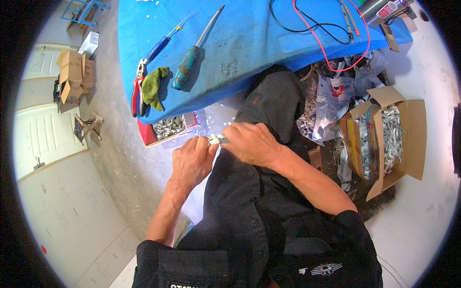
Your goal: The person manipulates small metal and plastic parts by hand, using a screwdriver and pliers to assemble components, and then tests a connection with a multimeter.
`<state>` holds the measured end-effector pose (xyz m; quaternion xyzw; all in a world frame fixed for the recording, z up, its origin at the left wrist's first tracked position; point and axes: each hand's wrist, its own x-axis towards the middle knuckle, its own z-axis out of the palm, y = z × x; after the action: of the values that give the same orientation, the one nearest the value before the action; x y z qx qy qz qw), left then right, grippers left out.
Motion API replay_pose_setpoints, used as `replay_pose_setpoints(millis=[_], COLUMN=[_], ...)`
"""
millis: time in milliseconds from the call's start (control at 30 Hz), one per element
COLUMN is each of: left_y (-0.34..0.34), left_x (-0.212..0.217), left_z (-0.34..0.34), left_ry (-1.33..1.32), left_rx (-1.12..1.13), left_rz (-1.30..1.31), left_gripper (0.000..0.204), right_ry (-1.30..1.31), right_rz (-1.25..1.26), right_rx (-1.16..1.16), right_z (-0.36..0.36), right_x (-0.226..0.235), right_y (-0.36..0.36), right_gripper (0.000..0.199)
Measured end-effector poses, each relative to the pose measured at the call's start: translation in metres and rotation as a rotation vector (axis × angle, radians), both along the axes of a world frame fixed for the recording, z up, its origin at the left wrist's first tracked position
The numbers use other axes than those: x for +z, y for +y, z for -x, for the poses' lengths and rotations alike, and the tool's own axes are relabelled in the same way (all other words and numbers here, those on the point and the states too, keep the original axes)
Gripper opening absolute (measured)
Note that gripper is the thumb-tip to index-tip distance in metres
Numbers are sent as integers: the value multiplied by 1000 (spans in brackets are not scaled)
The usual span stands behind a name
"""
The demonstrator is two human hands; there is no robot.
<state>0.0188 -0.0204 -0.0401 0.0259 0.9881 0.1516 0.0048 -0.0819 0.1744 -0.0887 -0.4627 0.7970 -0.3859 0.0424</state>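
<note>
My left hand [190, 159] and my right hand [253, 144] meet in front of my body, above the grey floor and just short of the table. Both are closed, fingers curled, on a small silvery and whitish piece [214, 139] that shows between the fingertips. Its kind is too small to make out, and most of it is hidden by the fingers. Beyond my left hand sits a red-edged box [144, 133] with many short metal pieces [169, 127] in it. Tiny white bits lie scattered on the floor around there.
On the blue-covered table [249, 38] lie red-handled pliers [138, 91], a green cloth [152, 89], two screwdrivers, one teal-handled [186, 67] and one blue-handled [158, 48], and red and black test leads [314, 36]. At right, a cardboard box [413, 134] holds silvery metal strips [393, 139].
</note>
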Motion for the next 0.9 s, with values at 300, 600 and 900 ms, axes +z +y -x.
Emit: replay_pose_setpoints(millis=[300, 600, 900], left_y=[3, 27, 45], left_x=[-22, -36, -47], left_z=[-14, -27, -36], left_ry=[-10, 13, 27], left_rx=[86, 273, 447], left_rz=[-19, -85, -251], left_gripper=[26, 22, 18], right_ry=[44, 43, 36], right_rz=[-26, -41, -74], right_rx=[-38, -47, -44], right_z=[-7, -10, -12], right_x=[-8, -9, -6], right_y=[-6, -6, -11], right_gripper=[33, 33, 31])
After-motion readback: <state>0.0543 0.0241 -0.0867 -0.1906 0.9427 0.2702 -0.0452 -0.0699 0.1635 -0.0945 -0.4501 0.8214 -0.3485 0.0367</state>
